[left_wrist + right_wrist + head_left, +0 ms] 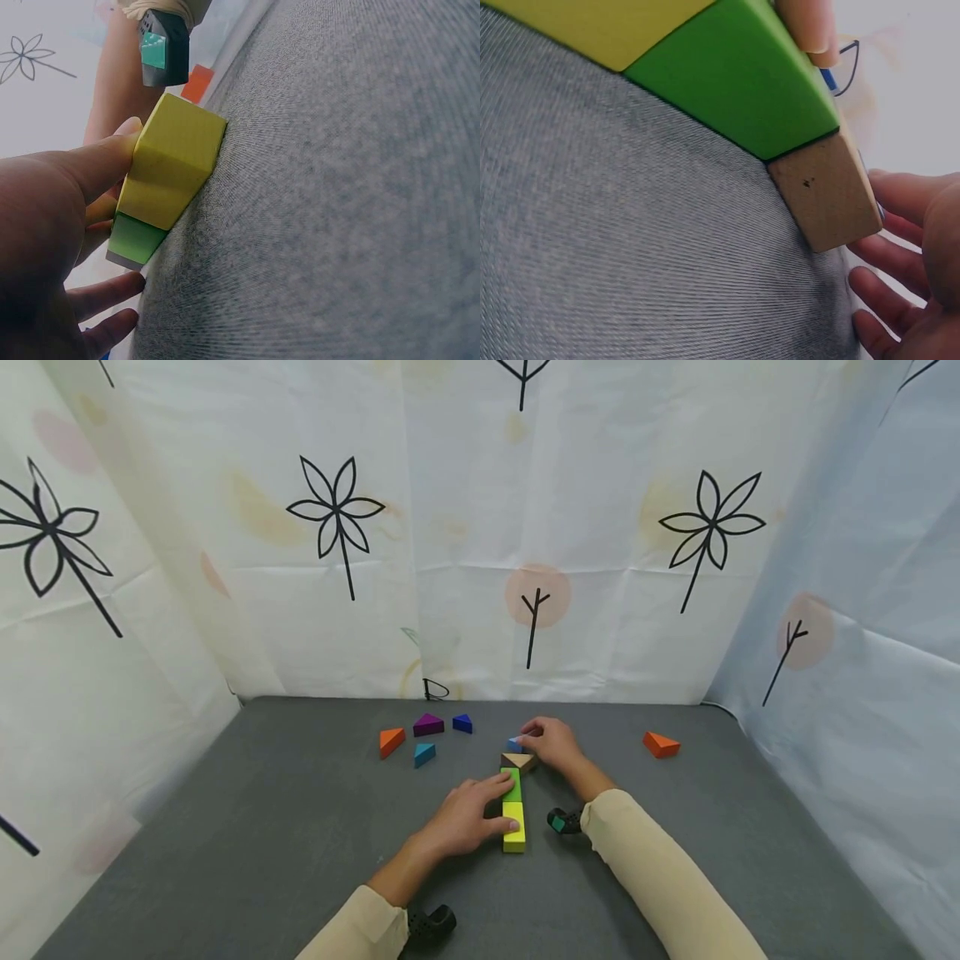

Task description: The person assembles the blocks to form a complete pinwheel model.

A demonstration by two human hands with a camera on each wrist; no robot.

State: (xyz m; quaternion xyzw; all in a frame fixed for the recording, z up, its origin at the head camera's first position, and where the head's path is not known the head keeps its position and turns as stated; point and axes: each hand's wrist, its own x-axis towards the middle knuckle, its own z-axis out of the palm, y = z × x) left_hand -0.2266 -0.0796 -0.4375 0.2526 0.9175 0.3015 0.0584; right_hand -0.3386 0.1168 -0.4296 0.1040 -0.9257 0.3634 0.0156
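Four-sided yellow block point(514, 839) and green block point(514, 792) lie end to end on the table. Beyond them sits a natural-wood triangular block point(519, 761), touching the green one in the right wrist view. My left hand point(467, 817) rests its thumb on the yellow block and its outstretched fingers on the green. At the far end of the row, my right hand point(553, 743) pinches a small light blue block point(513, 745) between thumb and fingertips. That block is mostly hidden in the right wrist view, behind the wooden block point(829, 191).
To the far left lie an orange triangle point(391, 742), a purple triangle point(428, 725), a dark blue triangle point(462, 724) and a teal triangle point(424, 755). Another orange triangle point(662, 745) lies at the right. Printed cloth point(465, 527) hangs behind the grey table point(262, 843).
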